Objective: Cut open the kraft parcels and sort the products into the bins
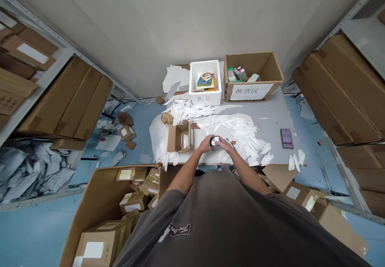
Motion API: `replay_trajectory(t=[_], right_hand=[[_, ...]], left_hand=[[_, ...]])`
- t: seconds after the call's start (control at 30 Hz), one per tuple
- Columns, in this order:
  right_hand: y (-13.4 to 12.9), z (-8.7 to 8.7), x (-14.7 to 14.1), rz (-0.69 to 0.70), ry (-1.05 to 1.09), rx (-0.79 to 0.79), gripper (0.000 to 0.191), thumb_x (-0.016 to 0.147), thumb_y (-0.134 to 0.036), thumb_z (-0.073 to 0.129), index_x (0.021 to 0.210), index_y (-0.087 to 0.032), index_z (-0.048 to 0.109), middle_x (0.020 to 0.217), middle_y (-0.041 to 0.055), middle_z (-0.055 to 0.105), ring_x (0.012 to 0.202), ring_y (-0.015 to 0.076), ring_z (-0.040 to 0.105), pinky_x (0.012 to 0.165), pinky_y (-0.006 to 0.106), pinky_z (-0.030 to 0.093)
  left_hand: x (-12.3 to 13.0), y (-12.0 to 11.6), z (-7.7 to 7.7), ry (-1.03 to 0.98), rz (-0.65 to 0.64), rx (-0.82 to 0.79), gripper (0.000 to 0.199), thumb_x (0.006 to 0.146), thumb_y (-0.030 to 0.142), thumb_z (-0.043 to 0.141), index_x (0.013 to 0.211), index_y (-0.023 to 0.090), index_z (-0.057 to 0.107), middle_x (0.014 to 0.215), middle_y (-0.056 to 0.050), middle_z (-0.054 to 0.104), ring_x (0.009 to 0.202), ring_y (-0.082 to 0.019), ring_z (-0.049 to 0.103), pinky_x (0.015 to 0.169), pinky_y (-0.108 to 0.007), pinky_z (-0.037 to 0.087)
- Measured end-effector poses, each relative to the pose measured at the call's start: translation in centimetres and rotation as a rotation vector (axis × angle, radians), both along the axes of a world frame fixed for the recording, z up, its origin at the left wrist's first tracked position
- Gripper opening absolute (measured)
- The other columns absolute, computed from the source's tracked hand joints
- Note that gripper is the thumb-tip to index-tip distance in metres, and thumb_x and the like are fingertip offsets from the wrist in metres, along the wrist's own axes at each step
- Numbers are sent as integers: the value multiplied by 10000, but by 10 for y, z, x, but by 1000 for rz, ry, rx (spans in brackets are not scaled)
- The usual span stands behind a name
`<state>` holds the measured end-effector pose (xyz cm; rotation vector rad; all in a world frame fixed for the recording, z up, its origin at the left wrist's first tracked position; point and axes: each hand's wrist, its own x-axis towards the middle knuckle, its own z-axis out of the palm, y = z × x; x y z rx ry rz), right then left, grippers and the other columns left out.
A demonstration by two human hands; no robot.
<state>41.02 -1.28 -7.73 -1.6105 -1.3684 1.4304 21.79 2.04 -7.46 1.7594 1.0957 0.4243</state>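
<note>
Near the table's front edge, both my hands are closed around a small object (215, 140) with a pale, shiny top and a dark rim; its exact kind is too small to make out. My left hand (206, 143) grips it from the left. On the other side, my right hand (225, 144) has its fingers against it. A small open cardboard box (173, 139) stands just left of my hands, with something white inside. Torn white paper strips (240, 128) lie around and behind my hands. Beside my right hand is a thin dark item, hard to identify.
A white foam box (205, 100) with booklets and a large cardboard box (252, 92) with small cartons stand at the back. Crumpled brown paper (167, 118) lies left. A blurred purple item (286, 138) is at right. A parcel-filled carton (99, 191) and shelves flank me.
</note>
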Motion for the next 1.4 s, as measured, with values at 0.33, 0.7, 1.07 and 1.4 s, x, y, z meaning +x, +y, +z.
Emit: replay_trajectory(t=[0.33,0.7,1.07,1.4], right_hand=[[-16,11,8,-120,-244,281,467,971,-257,512,1427,-222,605,1393,138,722,1243,281,720,1102,471,549],[9,36,22,171,-528,176,559,686,-258,930,1223,-289,777,1626,86,560,1360,372,612,1093,515,543],[41,86,-15,748,-898,55,814,652,-336,930,1412,-197,672,1800,160,293,1376,393,579,1141,473,504],[39,177,20,437,-642,244,522,637,-353,856,1101,-223,658,1387,148,706,1144,331,682,903,380,546]], left_hand=[[0,-2,-11,-53,103,-43,891,555,194,951,1348,211,547,1325,-106,709,1250,-327,689,1105,-488,527],[5,1,-15,-8,54,22,882,600,341,976,1379,206,583,1382,-143,685,1296,-377,645,1123,-536,508],[7,4,-5,141,-29,6,946,593,257,933,1451,158,546,1388,-174,674,1300,-399,618,1094,-486,514],[7,-2,11,259,1,43,885,625,431,978,1391,180,615,1366,-157,689,1311,-410,605,1095,-471,504]])
